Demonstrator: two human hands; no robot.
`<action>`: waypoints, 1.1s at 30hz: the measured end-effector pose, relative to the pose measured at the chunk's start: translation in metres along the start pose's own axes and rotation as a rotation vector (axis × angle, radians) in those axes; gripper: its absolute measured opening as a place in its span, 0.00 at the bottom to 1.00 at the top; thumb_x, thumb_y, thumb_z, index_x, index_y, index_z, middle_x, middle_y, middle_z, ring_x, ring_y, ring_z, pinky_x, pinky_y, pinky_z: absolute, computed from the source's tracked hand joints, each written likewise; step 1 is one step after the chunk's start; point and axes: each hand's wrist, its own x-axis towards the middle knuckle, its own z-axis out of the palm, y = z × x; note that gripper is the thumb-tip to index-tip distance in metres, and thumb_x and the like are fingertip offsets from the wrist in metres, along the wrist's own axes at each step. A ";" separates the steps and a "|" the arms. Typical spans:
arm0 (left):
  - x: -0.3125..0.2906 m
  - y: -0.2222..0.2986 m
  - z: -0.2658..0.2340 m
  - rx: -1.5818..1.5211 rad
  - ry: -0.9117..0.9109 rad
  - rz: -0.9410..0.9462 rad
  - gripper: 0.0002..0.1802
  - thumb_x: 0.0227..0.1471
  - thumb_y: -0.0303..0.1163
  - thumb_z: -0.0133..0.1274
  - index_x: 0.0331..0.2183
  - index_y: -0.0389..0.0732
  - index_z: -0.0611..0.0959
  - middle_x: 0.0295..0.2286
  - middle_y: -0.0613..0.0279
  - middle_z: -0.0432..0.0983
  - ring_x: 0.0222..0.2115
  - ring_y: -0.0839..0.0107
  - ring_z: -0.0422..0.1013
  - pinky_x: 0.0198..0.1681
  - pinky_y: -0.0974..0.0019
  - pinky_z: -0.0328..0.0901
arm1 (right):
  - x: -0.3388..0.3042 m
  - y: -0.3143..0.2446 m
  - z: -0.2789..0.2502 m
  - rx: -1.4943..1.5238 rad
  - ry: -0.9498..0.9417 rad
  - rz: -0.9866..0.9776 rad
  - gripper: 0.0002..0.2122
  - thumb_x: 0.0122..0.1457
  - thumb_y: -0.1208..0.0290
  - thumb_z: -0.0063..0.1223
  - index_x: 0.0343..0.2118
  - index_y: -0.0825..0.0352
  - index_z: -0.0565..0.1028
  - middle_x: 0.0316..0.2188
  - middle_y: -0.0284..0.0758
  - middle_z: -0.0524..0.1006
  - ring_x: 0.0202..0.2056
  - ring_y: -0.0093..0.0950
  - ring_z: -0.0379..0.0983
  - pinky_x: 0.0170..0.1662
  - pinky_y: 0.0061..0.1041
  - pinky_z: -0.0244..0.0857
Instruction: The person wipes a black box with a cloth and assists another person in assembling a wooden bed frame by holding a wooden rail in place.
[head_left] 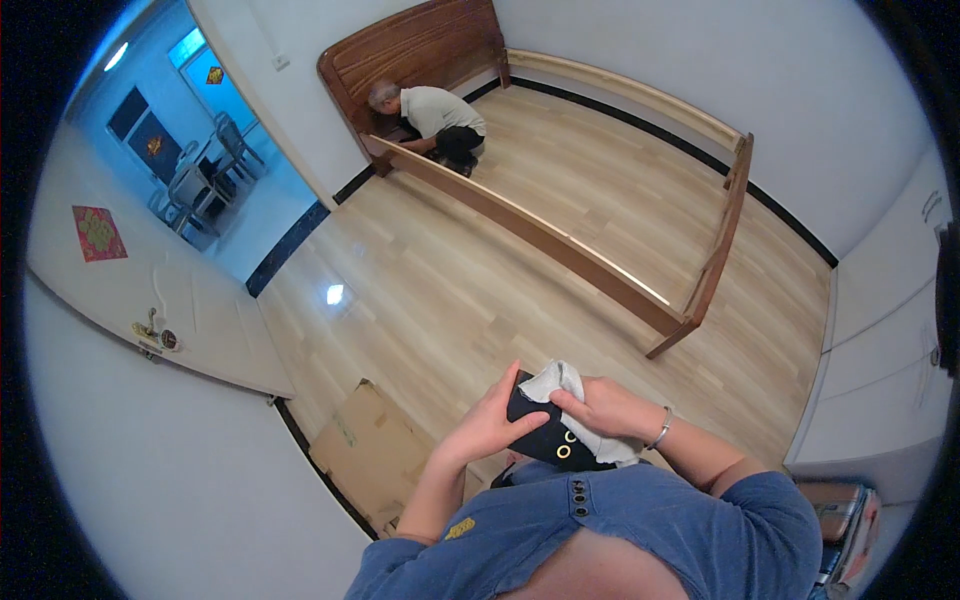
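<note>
Close to my chest, both hands are at a black, flat object with yellow rings, whose exact kind I cannot make out. My left hand grips its left side, thumb across the front and fingers behind. My right hand is closed on a greyish-white cloth, the thumb pressing its upper fold. The cloth lies against the right side and top of the black object. Across the room, a wooden bed frame stands with no mattress or slats. Another person crouches inside it beside the headboard, hands near the rail joint.
A flattened cardboard sheet lies on the wood floor at my left, beside an open door. Through the doorway are chairs around a table. White cabinets line the right wall, with stacked items below them.
</note>
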 end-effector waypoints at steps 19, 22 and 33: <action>0.006 0.027 0.070 -0.108 -0.034 0.004 0.27 0.41 0.38 0.55 0.41 0.34 0.67 0.32 0.59 0.70 0.33 0.71 0.66 0.35 0.69 0.61 | -0.029 0.036 -0.011 -0.015 0.005 -0.090 0.24 0.54 0.49 0.33 0.34 0.70 0.68 0.28 0.52 0.71 0.32 0.48 0.67 0.37 0.36 0.61; -0.001 0.016 0.080 -0.127 0.024 -0.015 0.35 0.41 0.40 0.54 0.47 0.33 0.60 0.38 0.51 0.66 0.40 0.64 0.63 0.42 0.67 0.58 | -0.045 0.051 -0.008 0.021 -0.059 -0.078 0.25 0.54 0.49 0.32 0.33 0.72 0.68 0.29 0.52 0.71 0.32 0.47 0.67 0.38 0.35 0.61; -0.049 0.015 0.059 -0.273 0.056 -0.014 0.40 0.43 0.31 0.53 0.53 0.37 0.49 0.43 0.53 0.62 0.42 0.69 0.61 0.46 0.69 0.56 | -0.112 0.069 0.032 0.264 0.001 0.159 0.27 0.49 0.46 0.42 0.35 0.72 0.70 0.34 0.47 0.72 0.38 0.38 0.68 0.41 0.31 0.60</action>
